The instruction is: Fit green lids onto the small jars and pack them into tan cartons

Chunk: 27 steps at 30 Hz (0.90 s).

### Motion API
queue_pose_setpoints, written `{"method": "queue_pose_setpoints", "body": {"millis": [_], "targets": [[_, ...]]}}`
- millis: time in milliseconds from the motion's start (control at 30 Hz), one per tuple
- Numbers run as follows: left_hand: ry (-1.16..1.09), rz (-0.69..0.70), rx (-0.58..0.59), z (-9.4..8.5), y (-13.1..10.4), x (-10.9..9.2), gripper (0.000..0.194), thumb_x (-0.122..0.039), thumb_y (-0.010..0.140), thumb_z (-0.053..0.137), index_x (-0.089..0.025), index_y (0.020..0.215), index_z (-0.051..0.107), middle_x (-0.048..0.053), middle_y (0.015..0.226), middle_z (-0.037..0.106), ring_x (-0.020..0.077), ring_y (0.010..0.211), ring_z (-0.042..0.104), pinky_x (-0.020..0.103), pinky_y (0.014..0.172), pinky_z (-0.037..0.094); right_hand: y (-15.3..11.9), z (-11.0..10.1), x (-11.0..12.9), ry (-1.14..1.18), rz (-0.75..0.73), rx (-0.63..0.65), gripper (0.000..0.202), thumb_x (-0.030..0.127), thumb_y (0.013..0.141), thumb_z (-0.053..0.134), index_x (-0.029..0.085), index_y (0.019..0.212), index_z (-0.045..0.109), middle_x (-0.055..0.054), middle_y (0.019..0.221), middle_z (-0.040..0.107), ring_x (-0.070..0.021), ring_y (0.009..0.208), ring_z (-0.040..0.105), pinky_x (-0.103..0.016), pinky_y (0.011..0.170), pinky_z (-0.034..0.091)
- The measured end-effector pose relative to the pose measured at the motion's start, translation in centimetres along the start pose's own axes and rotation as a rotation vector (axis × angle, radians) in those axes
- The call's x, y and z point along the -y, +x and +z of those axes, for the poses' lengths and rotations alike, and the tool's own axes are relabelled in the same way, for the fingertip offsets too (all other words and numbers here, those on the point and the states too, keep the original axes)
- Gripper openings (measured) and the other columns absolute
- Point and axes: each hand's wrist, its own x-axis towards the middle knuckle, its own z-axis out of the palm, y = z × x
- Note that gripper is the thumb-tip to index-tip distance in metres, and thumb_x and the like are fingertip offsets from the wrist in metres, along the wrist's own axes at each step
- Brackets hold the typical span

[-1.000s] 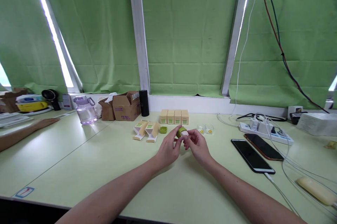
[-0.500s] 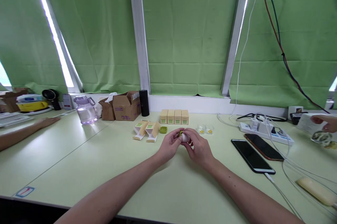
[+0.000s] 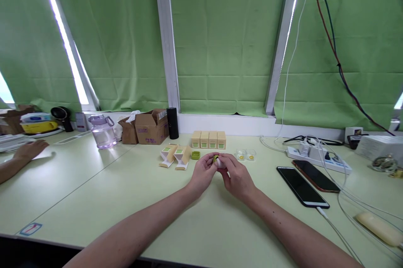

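Note:
Between my two hands is a small rounded object (image 3: 221, 165), white with a green part at its upper left; its exact kind cannot be made out. My left hand (image 3: 203, 174) pinches its left side with closed fingers. From the right, the fingers of my right hand (image 3: 238, 175) close around the white part and hide much of it. Just beyond my left hand lies a small green square dish-like piece (image 3: 195, 155). Two opened cardboard boxes (image 3: 182, 157) lie to its left. Clear round pieces with yellow centres (image 3: 246, 155) sit past my right hand.
Several small closed boxes (image 3: 208, 140) stand in a row behind. A water jug (image 3: 103, 131), a carton (image 3: 151, 127) and a black cylinder (image 3: 172, 123) line the back left. Two phones (image 3: 302, 187), a power strip (image 3: 317, 160) and cables occupy the right. Another person's hand (image 3: 31, 149) rests far left.
My hands stay nearly in place, with the rounded object slightly turned between the fingers. The other person's hand at the left has drawn back leftward. A hand at the far right has left the view.

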Motion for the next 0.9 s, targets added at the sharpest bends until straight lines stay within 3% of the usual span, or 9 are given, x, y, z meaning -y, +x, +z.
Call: {"method": "queue_pose_setpoints", "body": {"millis": [433,600,733,900], "targets": [[-0.002,0.051,-0.062,0.3,0.2,0.3,0.036,-0.03,0.084,0.076,-0.014,0.114,0.065,0.013,0.114,0.075,0.0237,0.11,0.071,0.038,0.099,0.056,0.3,0.1,0.2,-0.047,-0.04,-0.02,0.035,0.012,0.098,0.048,0.02,0.131,0.055,-0.016,0.124,0.067,-0.0273,0.113,0.068,-0.04,0.085,0.064],[-0.023,0.074,0.023,-0.1,-0.1,0.5,0.043,-0.036,0.088,0.074,-0.015,0.124,0.065,0.015,0.128,0.07,0.0279,0.122,0.066,0.041,0.105,0.054,0.0,0.2,-0.3,-0.078,-0.033,-0.029,0.035,0.015,0.099,0.049,0.021,0.134,0.054,-0.016,0.125,0.067,-0.0275,0.113,0.069,-0.041,0.084,0.064],[-0.044,0.062,0.129,-0.5,-0.2,1.0,0.062,-0.043,0.084,0.08,-0.015,0.136,0.061,0.017,0.138,0.065,0.0306,0.13,0.061,0.044,0.111,0.05,-0.4,0.3,-0.8,-0.085,-0.028,-0.011,0.043,0.012,0.098,0.046,0.022,0.139,0.052,-0.016,0.128,0.066,-0.0273,0.117,0.067,-0.042,0.088,0.064],[-0.011,0.065,0.118,-0.6,0.1,1.6,0.067,-0.045,0.08,0.083,-0.016,0.136,0.06,0.017,0.133,0.067,0.0296,0.125,0.064,0.045,0.108,0.053,-0.6,0.5,-1.0,-0.073,-0.035,-0.004,0.047,0.01,0.096,0.046,0.02,0.142,0.048,-0.016,0.129,0.066,-0.0274,0.121,0.065,-0.043,0.092,0.063]]}}
